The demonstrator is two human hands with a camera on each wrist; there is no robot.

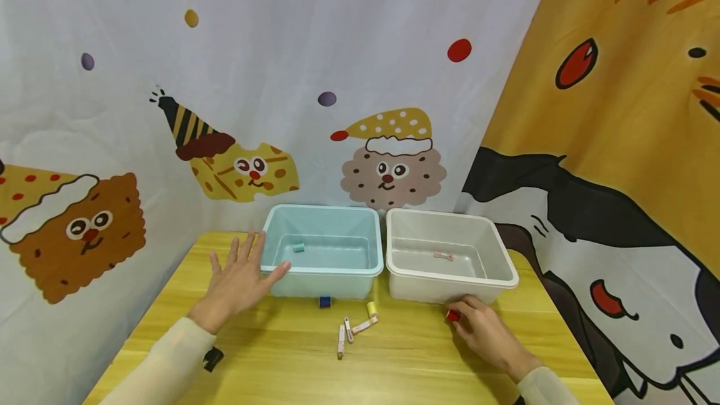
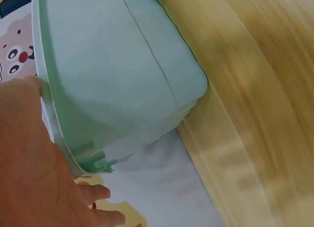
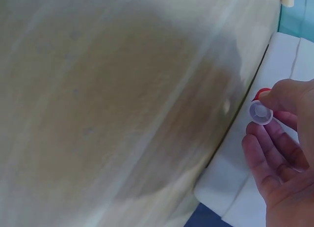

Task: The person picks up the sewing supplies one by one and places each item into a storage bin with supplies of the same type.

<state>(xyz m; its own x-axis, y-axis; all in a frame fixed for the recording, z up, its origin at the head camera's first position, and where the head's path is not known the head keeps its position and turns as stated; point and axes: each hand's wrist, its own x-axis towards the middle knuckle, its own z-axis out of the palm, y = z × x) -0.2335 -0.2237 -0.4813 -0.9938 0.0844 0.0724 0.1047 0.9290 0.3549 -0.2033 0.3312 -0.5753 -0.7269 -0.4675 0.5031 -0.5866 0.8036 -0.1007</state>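
Note:
My right hand (image 1: 486, 333) pinches a red thread spool (image 1: 453, 315) between thumb and fingers, just in front of the white bin (image 1: 439, 286). In the right wrist view the spool's pale round end (image 3: 261, 112) shows. My left hand (image 1: 236, 280) is spread at the left front corner of the light-blue bin (image 1: 326, 286), thumb over the rim; the left wrist view shows the hand (image 2: 34, 158) against that rim. A teal spool (image 1: 299, 247) lies in the blue bin. One small pink-and-white item (image 1: 443, 256), apparently a nail clipper, lies in the white bin.
On the wooden table (image 1: 416, 361), a dark blue spool (image 1: 325, 302) and a yellow spool (image 1: 372, 309) stand near the blue bin. Beside them lie three small pale items (image 1: 340, 341) resembling nail clippers. A printed curtain (image 1: 337, 49) hangs behind the bins.

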